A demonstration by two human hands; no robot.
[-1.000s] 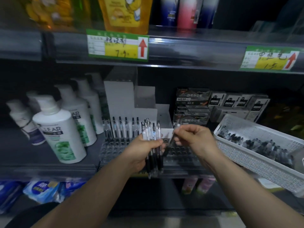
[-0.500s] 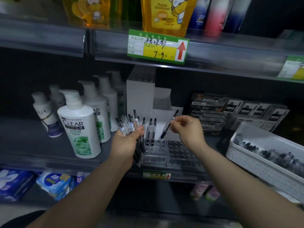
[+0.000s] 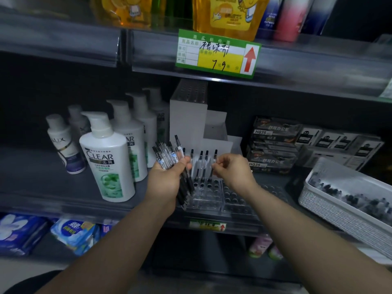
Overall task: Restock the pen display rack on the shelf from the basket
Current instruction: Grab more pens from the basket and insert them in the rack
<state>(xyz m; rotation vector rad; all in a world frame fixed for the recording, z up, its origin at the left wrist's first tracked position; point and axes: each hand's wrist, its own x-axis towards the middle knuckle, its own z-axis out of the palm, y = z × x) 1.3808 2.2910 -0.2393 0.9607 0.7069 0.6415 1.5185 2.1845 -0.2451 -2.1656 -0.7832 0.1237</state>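
The left hand (image 3: 167,181) has its grip wrapped round a fanned bundle of pens (image 3: 169,155) beside the clear rack (image 3: 235,200) at the shelf (image 3: 42,179) front edge, while the right hand (image 3: 233,172) pinches one upright pen (image 3: 214,160) above open holes, with the basket (image 3: 331,211) near on the right.

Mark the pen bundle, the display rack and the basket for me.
pen bundle (image 3: 167,154), head view, clear barrels below the caps.
display rack (image 3: 232,200), head view, empty holes near its front.
basket (image 3: 331,211), head view, white perforated front wall.
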